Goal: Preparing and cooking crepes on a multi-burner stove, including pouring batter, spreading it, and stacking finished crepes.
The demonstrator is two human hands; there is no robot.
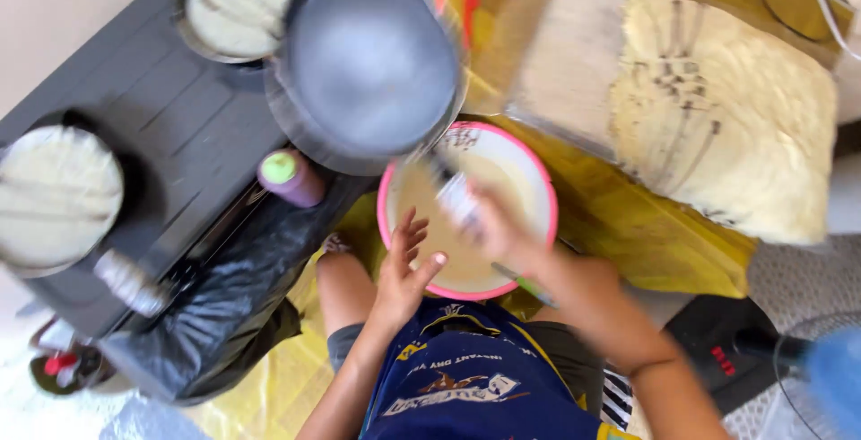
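Batter (448, 243) is seen in a pink-rimmed bowl (547, 198) set on a yellow sheet (646, 234), just beside a dark counter (179, 126). A blurred utensil (453, 191) is gripped over the batter by the right hand (493, 225), its fingers closed around the handle. The left hand (404, 270) is rested on the bowl's near rim, fingers spread. Two pans (58, 198) of pale batter and a grey pan (368, 63) are carried on the counter, a purple bottle (291, 177) near its edge.
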